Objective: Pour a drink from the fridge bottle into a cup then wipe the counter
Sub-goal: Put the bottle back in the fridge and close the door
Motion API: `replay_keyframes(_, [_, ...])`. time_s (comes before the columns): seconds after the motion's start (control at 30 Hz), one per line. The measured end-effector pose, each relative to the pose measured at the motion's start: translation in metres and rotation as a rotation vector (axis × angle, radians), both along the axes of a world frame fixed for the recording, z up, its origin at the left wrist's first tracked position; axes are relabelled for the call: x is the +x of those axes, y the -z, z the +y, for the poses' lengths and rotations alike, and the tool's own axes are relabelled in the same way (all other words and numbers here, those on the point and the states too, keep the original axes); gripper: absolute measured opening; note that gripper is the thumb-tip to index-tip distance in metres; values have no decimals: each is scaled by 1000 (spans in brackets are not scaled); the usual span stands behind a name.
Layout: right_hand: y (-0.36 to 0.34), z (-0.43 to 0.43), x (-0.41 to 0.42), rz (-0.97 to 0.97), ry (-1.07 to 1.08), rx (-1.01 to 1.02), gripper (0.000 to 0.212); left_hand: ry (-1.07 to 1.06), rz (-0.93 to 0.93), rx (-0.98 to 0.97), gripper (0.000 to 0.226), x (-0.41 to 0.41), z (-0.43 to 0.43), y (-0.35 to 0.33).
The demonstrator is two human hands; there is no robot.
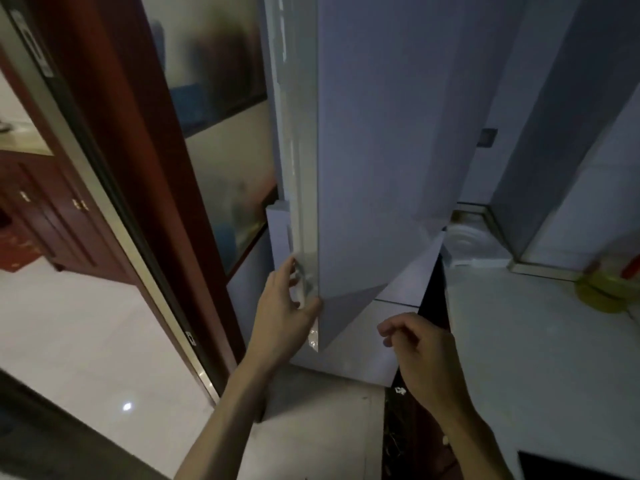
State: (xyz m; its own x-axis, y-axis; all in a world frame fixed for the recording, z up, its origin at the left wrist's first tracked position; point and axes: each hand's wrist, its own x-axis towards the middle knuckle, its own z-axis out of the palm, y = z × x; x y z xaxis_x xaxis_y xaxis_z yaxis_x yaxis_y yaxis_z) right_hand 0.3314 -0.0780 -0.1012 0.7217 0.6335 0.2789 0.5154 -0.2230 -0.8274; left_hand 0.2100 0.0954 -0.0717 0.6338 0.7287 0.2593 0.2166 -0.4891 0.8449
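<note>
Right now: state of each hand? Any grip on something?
Left hand: closed, fingers curled round the edge of the fridge door.
Right hand: open, fingers loosely curled, holding nothing, not touching the door.

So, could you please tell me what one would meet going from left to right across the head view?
Wooden cabinet → red-brown door frame → frosted glass panel → fridge door → counter → yellow object.

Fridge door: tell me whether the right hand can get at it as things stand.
Probably yes. The right hand hangs empty close to the fridge door, with nothing between them; the left hand grips the door's edge low down.
</note>
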Motion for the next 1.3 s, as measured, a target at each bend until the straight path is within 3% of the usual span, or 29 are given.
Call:
replay_keyframes(0.3, [-1,92,7,4,-61,-93,25,-110,-121,-154,62,13,90,6])
replay_keyframes(0.47, [-8,158,19,1,-3,-67,33,-89,-166,-279,42,22,151,12])
replay_keyframes(0.7, [-14,241,28,-104,76,-23,48,-53,-132,-263,30,39,236,19])
replay_keyframes(1.07, [-24,332,68,-189,-23,-244,65,-59,-262,-595,39,92,315,17])
replay_keyframes(1.3, [-33,371,97,-186,-14,-335,68,-7,-208,-589,54,119,337,5])
